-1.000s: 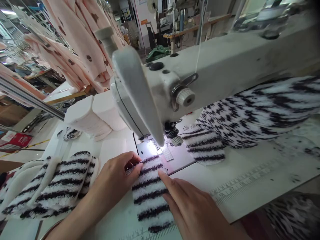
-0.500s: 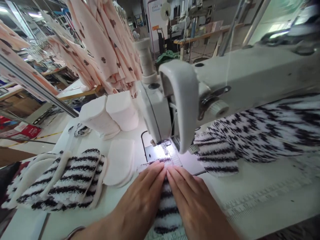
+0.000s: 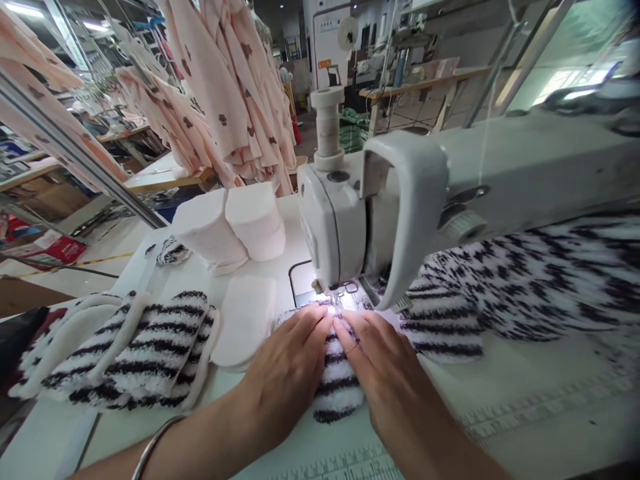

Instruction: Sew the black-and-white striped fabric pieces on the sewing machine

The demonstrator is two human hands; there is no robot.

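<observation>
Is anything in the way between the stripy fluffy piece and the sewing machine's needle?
Nothing visible does. The left hand and right hand press flat on the striped fleece piece, whose far edge lies at the lit presser foot under the sewing machine. Only the fingertips sit close beside it.

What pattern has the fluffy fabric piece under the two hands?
Black and white stripes on the fabric piece; the head view shows it best.

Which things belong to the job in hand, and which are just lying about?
In hand: left hand, right hand, striped piece under both, sewing machine.
Lying about: striped stack at left, white pads, striped pile at right, pink garments behind.
</observation>
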